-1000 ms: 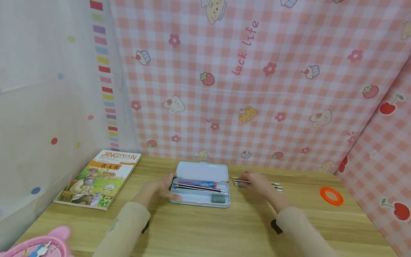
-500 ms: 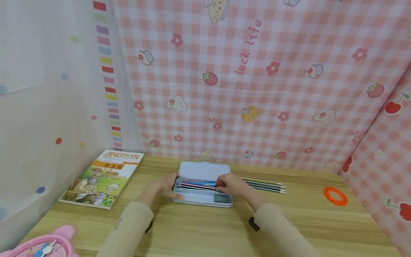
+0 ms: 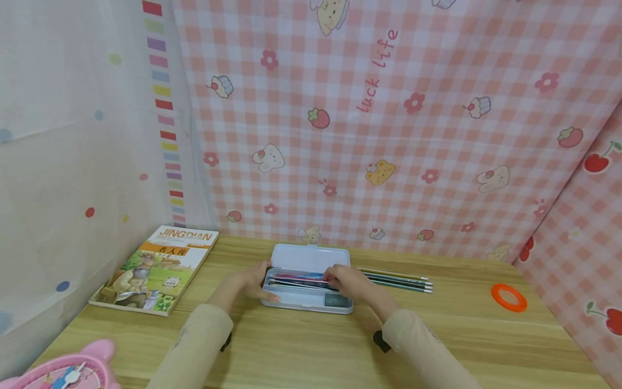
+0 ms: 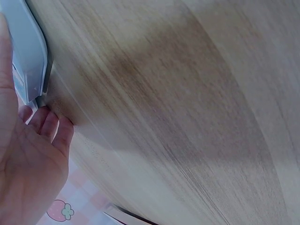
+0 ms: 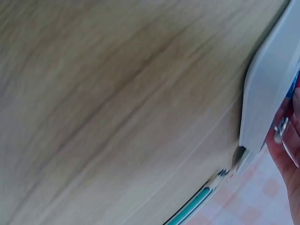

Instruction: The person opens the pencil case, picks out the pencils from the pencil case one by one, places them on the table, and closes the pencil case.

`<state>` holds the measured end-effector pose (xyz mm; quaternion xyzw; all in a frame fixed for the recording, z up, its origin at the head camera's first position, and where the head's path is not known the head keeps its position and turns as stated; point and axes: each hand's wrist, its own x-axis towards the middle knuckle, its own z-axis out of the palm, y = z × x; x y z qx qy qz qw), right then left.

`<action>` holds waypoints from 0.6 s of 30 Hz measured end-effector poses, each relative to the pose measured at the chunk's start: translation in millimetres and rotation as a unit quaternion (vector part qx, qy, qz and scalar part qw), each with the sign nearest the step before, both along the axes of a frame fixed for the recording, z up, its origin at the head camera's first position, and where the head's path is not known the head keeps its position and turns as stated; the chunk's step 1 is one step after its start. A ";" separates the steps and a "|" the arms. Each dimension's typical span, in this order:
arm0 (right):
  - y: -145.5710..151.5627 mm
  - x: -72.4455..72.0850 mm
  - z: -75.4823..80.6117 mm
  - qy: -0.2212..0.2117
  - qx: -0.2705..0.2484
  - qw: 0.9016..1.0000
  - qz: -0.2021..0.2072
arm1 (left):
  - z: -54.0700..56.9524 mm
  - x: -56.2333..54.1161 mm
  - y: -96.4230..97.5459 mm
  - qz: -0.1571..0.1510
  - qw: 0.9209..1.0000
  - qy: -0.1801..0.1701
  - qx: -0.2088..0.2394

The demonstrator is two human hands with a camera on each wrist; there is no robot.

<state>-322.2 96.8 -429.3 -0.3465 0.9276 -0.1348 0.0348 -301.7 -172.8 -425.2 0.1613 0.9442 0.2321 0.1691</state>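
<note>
A pale blue pencil case [image 3: 293, 303] lies open on the table, its lid [image 3: 308, 257] folded back toward the curtain. My left hand [image 3: 248, 282] grips the case's left end, thumb over the front and fingers behind, close to the hinge corner in the left wrist view. Several pencils and pens [image 3: 296, 280] fill the back compartment; a dark grey-green block [image 3: 335, 300] sits front right. My right hand [image 3: 351, 282] reaches into the case, curled fingers pinching at the pencils, fingertips partly hidden. A silver clip [image 5: 281, 130] shows beside its fingers in the right wrist view.
Several pencils [image 3: 400, 282] lie side by side just right of the case. Farther right is an orange ring [image 3: 508, 297]. A book [image 3: 157, 273] lies at the left, and a pink clock-like toy [image 3: 73, 367] stands near left. The checked curtain [image 3: 301, 205] hangs behind the table.
My right hand has moved left from the loose pencils on the table into the case, where it has shifted slightly. My left hand stays on the case's left end.
</note>
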 end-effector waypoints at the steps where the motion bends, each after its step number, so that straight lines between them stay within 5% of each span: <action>1: 1.3 0.9 1.2 0.006 -0.002 1.000 -0.006 | 0.0 -0.1 0.1 0.000 1.000 -0.001 -0.001; 18: 63.6 6.8 4.2 0.145 -0.010 0.988 -0.053 | 3.8 2.4 1.1 -0.003 1.000 -0.012 -0.008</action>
